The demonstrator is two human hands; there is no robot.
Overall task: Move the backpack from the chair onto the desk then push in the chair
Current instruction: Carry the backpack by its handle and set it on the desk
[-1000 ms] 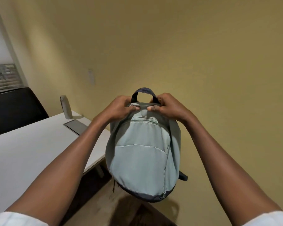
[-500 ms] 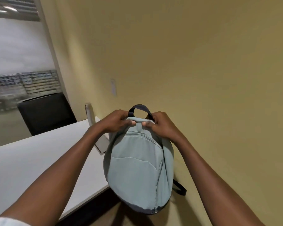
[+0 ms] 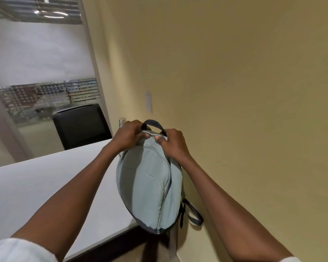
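A pale green backpack (image 3: pixel 148 186) with a dark top handle hangs in the air over the right end of the white desk (image 3: pixel 36 188). My left hand (image 3: pixel 128 134) and my right hand (image 3: pixel 171 141) both grip its top edge, just below the handle. Its dark base sits past the desk's near right corner, and a dark strap dangles at its right side. The chair that held the backpack is out of view.
A black chair (image 3: pixel 81 125) stands behind the desk's far side. A metal bottle (image 3: pixel 122 121) peeks out behind my left hand on the desk's far right. A yellow wall (image 3: pixel 235 91) runs close along the right. A glass partition is at far left.
The backpack has moved left and up, from beside the desk to over its right end, still held by both hands. The view has swung leftward, showing more of the black chair and the window.
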